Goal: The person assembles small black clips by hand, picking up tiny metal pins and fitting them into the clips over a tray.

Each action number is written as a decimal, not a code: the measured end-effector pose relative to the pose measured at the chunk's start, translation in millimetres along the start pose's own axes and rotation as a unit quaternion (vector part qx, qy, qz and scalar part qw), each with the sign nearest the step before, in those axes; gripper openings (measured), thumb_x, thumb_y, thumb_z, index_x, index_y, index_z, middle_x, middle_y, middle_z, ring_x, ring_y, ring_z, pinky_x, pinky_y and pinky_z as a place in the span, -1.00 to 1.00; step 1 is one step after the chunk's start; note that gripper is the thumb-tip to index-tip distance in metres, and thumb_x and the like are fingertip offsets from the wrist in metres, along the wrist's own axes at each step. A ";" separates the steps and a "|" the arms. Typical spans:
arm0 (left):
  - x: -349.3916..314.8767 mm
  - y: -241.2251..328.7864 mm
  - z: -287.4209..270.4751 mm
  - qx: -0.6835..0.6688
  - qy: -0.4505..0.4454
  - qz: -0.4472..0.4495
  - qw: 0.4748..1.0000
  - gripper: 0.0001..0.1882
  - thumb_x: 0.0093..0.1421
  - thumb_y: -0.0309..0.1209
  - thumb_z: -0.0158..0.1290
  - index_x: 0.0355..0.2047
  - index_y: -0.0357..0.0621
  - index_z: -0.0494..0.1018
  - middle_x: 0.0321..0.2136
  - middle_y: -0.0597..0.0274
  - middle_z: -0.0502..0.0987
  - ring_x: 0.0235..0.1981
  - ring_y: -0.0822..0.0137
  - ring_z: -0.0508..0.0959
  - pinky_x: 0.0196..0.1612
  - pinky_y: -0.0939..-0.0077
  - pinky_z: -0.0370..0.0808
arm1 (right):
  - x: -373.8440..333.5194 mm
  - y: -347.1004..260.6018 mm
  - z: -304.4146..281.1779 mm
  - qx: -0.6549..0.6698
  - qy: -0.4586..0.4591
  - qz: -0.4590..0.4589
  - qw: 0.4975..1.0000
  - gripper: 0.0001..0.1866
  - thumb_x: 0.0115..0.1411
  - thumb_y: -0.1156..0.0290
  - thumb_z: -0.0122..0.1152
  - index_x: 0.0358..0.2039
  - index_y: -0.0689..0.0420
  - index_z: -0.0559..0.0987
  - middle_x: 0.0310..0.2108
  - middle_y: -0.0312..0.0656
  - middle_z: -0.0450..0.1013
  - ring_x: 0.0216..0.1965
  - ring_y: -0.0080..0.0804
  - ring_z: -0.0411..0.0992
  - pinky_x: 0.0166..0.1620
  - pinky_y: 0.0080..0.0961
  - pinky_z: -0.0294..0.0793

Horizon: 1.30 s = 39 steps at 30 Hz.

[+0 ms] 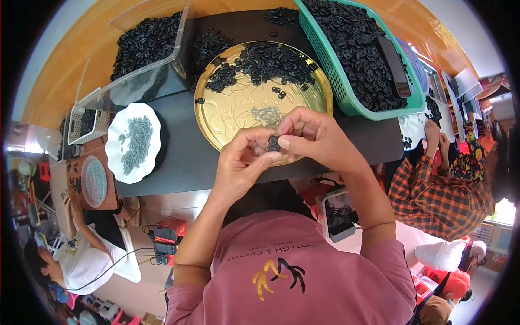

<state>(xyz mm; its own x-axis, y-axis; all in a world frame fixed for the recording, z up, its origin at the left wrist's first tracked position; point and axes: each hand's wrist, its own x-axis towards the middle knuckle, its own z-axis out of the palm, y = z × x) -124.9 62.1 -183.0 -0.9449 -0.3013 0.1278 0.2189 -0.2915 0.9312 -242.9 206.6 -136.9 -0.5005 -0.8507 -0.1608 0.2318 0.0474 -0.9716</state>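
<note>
Over the near rim of a round gold tray (216,116), my left hand (244,157) and my right hand (311,135) meet. Between their fingertips they pinch one small black plastic part (273,143); its exact kind is too small to tell. Both hands are closed on it, thumbs toward each other. Many similar black parts (271,62) lie heaped on the far side of the tray, and a few sit loose nearer its middle. Just beyond my fingers is a small pile of thin silvery metal pieces (265,115), partly hidden by my hands.
A white scalloped plate (116,151) of metal pieces stands left. Behind it is a clear bin (173,70) of black parts; a green basket (346,108) of them stands right, with a dark oblong object (398,65) on top. People work at both sides, one in a checked shirt (439,195).
</note>
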 end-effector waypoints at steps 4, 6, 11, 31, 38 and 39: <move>5.3 0.9 -11.0 0.201 -0.062 0.093 0.973 -0.69 0.01 -0.59 0.23 -0.20 -0.23 0.46 -0.40 0.29 0.45 -0.42 0.49 0.44 -0.34 0.64 0.41 | 0.9 -6.9 -2.6 0.011 -0.037 0.024 0.999 -0.82 0.15 0.49 0.21 -0.26 0.22 0.44 -0.45 -0.30 0.45 -0.49 -0.65 0.41 -0.39 -0.72 0.42; 7.1 1.1 -10.4 0.209 -0.053 0.108 0.970 -0.69 -0.02 -0.58 0.24 -0.23 -0.23 0.46 -0.41 0.28 0.43 -0.43 0.47 0.42 -0.35 0.61 0.40 | 1.5 -5.2 -2.1 -0.009 -0.016 0.030 0.999 -0.84 0.18 0.42 0.19 -0.29 0.22 0.47 -0.48 -0.31 0.44 -0.53 -0.66 0.38 -0.43 -0.72 0.39; 7.3 1.3 -9.3 0.219 -0.032 0.144 0.964 -0.67 -0.07 -0.58 0.27 -0.26 -0.22 0.47 -0.44 0.28 0.42 -0.44 0.43 0.41 -0.32 0.58 0.38 | -3.2 1.7 2.0 -0.064 0.006 0.032 0.997 -0.79 0.23 0.31 0.15 -0.38 0.22 0.52 -0.56 -0.37 0.41 -0.58 -0.70 0.32 -0.51 -0.73 0.32; 8.4 5.0 -8.5 0.317 -0.039 0.212 0.923 -0.74 -0.05 -0.57 0.27 -0.35 -0.25 0.45 -0.49 0.16 0.50 -0.47 0.34 0.48 -0.39 0.54 0.40 | -4.9 28.0 16.5 -0.039 0.050 -0.038 0.997 -0.72 0.27 0.25 0.10 -0.51 0.14 0.45 -0.64 -0.42 0.33 -0.62 -0.74 0.27 -0.57 -0.74 0.17; 10.3 0.3 -11.3 0.319 -0.052 0.210 0.923 -0.73 -0.05 -0.50 0.29 -0.38 -0.22 0.43 -0.50 0.20 0.47 -0.54 0.41 0.43 -0.51 0.58 0.39 | -5.0 29.3 11.4 -0.009 0.021 -0.006 1.000 -0.72 0.27 0.26 0.09 -0.51 0.16 0.44 -0.64 -0.41 0.34 -0.62 -0.72 0.29 -0.54 -0.73 0.24; 11.1 0.0 -10.5 0.311 -0.054 0.205 0.927 -0.72 -0.06 -0.50 0.29 -0.35 -0.22 0.44 -0.49 0.21 0.47 -0.53 0.41 0.43 -0.49 0.59 0.39 | -5.8 27.2 10.6 0.004 0.019 0.007 1.000 -0.72 0.27 0.27 0.09 -0.50 0.17 0.45 -0.63 -0.41 0.35 -0.62 -0.71 0.30 -0.53 -0.73 0.26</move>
<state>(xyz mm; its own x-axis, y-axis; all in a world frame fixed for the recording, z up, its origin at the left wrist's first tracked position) -132.8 49.2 -185.1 -0.8396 -0.1688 0.5163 0.4140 0.4164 0.8095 -224.8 207.3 -160.5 -0.5282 -0.8296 -0.1812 0.2459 0.0548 -0.9677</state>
